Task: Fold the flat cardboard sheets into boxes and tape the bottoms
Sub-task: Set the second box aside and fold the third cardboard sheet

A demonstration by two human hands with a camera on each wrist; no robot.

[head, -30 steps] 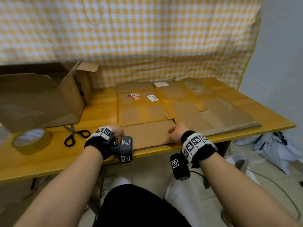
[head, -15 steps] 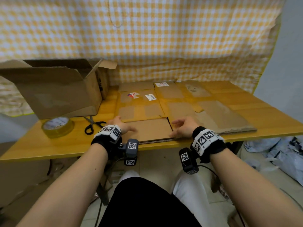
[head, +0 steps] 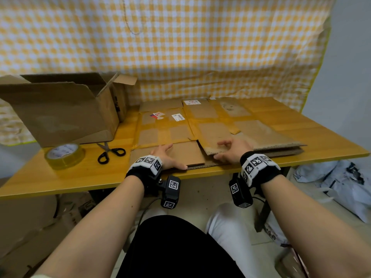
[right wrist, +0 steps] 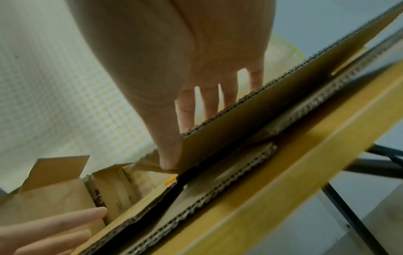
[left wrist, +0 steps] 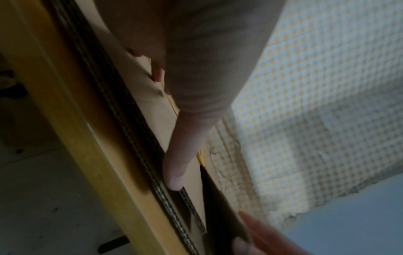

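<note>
Yellow-checked cloth hangs behind your yellow wooden table (head: 60, 177). Flattened brown corrugated cardboard sheets (head: 200, 125) lie stacked at its centre, reaching the near edge. Your left hand (head: 166, 157) rests flat on the top sheet's near flap, fingers straight, thumb at the edge. Your right hand (head: 232, 150) pinches the adjacent flap's raised edge, thumb beneath, fingers above. A clear tape roll (head: 64, 155), black-handled scissors (head: 110, 152) and an open brown cardboard box (head: 60, 111) sit left.
</note>
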